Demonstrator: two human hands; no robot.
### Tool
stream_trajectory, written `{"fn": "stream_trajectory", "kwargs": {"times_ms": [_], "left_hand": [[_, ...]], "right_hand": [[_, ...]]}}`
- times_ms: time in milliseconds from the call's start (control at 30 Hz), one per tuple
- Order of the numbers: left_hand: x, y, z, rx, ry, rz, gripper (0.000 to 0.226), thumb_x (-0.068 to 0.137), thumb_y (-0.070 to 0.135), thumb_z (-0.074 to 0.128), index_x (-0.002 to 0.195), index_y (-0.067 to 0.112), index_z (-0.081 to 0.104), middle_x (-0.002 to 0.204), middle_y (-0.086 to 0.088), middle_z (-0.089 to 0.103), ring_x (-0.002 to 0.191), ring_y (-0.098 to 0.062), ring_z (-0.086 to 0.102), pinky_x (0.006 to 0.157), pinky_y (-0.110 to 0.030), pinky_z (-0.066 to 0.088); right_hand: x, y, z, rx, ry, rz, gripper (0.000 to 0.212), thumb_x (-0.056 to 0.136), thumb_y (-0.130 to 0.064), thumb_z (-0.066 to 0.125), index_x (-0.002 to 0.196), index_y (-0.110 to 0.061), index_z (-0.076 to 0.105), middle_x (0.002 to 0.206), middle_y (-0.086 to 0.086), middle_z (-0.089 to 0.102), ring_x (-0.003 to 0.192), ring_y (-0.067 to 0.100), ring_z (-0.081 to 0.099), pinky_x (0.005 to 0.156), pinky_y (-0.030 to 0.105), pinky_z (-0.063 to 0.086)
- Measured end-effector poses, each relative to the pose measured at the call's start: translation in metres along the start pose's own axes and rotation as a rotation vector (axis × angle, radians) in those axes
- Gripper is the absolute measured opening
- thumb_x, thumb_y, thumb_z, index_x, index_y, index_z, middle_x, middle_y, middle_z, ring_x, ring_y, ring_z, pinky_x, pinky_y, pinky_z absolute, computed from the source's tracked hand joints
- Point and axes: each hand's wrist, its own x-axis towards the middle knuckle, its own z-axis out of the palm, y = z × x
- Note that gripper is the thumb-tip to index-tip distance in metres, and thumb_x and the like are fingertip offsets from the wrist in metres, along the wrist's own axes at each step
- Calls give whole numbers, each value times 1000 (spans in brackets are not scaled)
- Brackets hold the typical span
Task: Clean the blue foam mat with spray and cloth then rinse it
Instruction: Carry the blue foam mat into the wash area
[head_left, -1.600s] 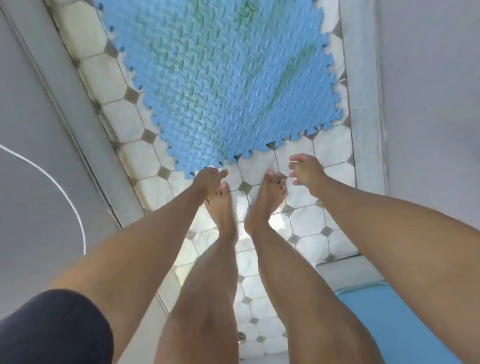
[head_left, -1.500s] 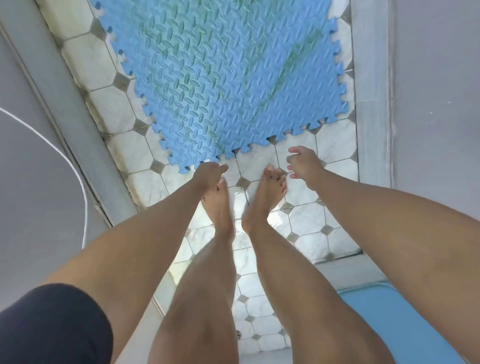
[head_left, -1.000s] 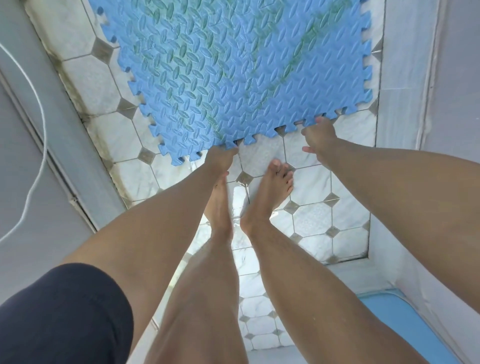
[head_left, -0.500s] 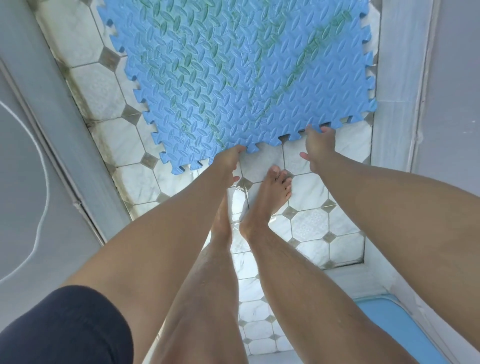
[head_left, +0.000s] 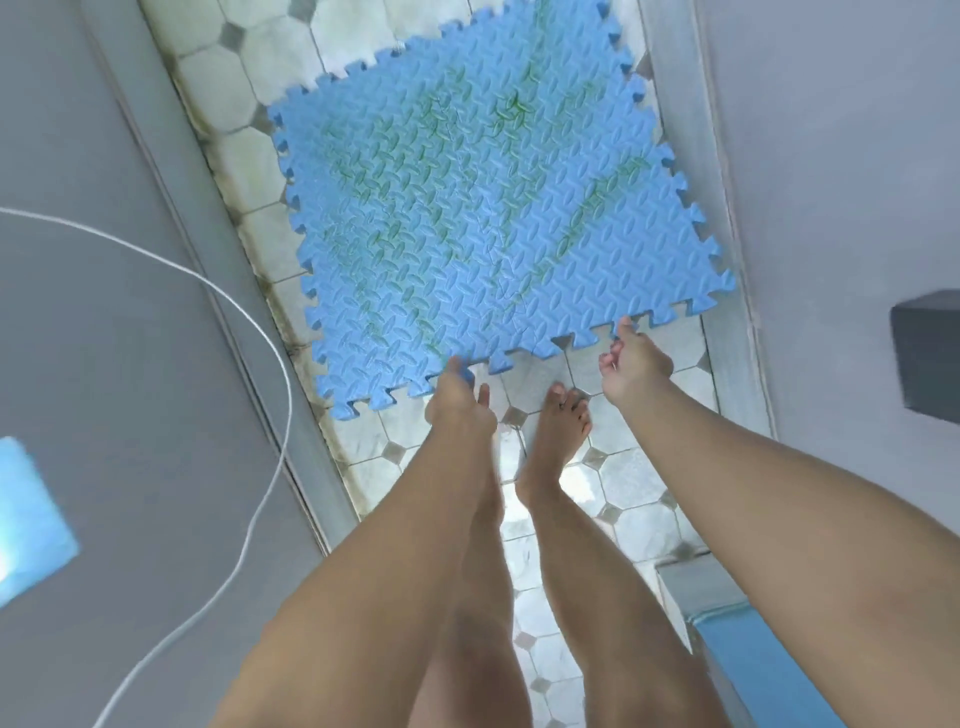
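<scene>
The tiled floor of a narrow wet area fills the middle of the view, pale octagonal tiles with small dark squares between them and dark grime along its left border; grey walls stand on either side. On that floor, at the far end, lies the blue foam mat, a square of interlocking pieces with toothed edges and a raised leaf-like texture; it seems to lie flat or nearly so, skewed to the tile lines, with its right corner close to the right-hand sill; greenish streaks run across its middle and upper part, which I take for dirt or algae not yet removed. A white cord loops over the left wall; a blurred light-blue patch sits at the left edge, and another blue surface shows at the lower right. The person stands barefoot just short of the mat, both arms stretched down to its near edge; the left hand has its grip closed on the toothed edge, fingers hidden beneath; the right hand touches the edge with one fingertip, its other fingers loosely curled and clamped on nothing. No spray bottle or cloth is in sight, and the stains remain; so I judge the task to be at its start, with spraying, wiping and rinsing all left to do.
</scene>
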Motion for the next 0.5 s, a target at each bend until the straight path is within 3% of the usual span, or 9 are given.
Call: {"fn": "stream_trajectory", "kwargs": {"times_ms": [33,67,167,233,267,300,333,433,500], "left_hand": [[-14,6,-5,-5,-27,9,25,87,22,81,106,13,67,105,-3,69,99,-15,66,92,-30,55],[-29,12,-10,7,-62,16,17,91,22,78,100,13,67,97,-2,66,89,-12,64,84,-25,53],[-82,30,-22,30,-142,13,21,103,22,65,83,17,59,75,4,54,66,-6,50,61,-22,41],[-109,39,-32,80,-151,22,13,103,21,65,92,14,63,75,3,56,67,-8,51,68,-22,46],[-117,42,-38,82,-157,24,9,100,21,68,100,13,64,76,2,57,68,-10,53,81,-24,52],[-122,45,-43,99,-145,35,14,96,21,73,102,13,64,75,0,58,67,-12,52,93,-29,54],[-130,48,-48,104,-133,27,19,91,23,78,98,13,64,73,-2,58,64,-15,50,94,-32,53],[-177,63,-65,208,-155,34,28,105,18,61,81,7,53,67,-8,55,55,-18,44,52,-24,48],[-204,71,-76,276,-163,100,33,110,14,48,78,5,48,57,-11,60,44,-17,53,40,-20,46]], "right_hand": [[-32,-30,8,-18,-85,2,2,102,-10,52,101,-11,52,83,11,58,66,16,58,60,31,42],[-61,-64,21,-40,12,-83,11,99,-11,60,89,-12,57,71,3,51,53,9,45,50,24,35],[-143,-123,8,-4,-17,-15,15,98,-12,64,83,-15,60,69,0,46,53,9,31,44,22,27],[-177,-126,4,-18,-19,-33,12,97,-10,64,86,-14,62,70,1,49,54,9,32,43,21,27],[-193,-125,0,-13,-23,-32,11,97,-9,65,87,-14,62,70,1,50,54,9,33,42,21,28],[-208,-128,-3,2,-22,-37,12,96,-8,65,86,-14,62,71,1,51,54,9,33,41,20,27],[-222,-133,-4,1,-5,-37,13,96,-8,64,85,-14,62,71,1,51,53,9,33,41,19,27],[-260,-125,-9,11,37,-9,19,96,-8,65,80,-16,59,69,0,46,46,6,36,38,18,27],[-277,-110,-14,48,101,20,21,96,-9,66,79,-17,56,69,-1,47,34,1,37,35,16,26]]}}
